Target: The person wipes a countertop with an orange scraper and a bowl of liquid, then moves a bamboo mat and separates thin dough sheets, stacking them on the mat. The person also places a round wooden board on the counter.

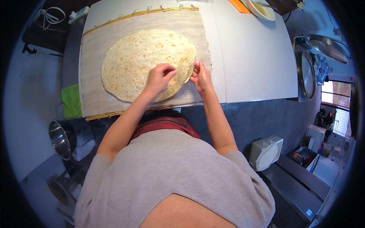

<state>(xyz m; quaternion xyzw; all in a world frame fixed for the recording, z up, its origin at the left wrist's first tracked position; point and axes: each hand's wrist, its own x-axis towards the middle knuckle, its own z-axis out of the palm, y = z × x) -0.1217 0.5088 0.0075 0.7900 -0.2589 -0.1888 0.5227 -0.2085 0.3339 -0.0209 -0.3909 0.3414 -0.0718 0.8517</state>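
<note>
A large oval flatbread with browned spots lies on a mat of thin slats on the white table. My left hand is over the bread's lower right part, with thumb and fingers curled towards each other; it is slightly blurred, and whether anything is pinched between them cannot be told. At the bread's right edge my right hand is turned partly palm up, its fingertips touching or just under the rim. The edge there looks layered or slightly folded.
At the table's far right edge stand a white bowl with yellow liquid and a utensil, and an orange object. A green cloth hangs at the left corner. Round metal pans are on the right; a steel bowl is low on the left.
</note>
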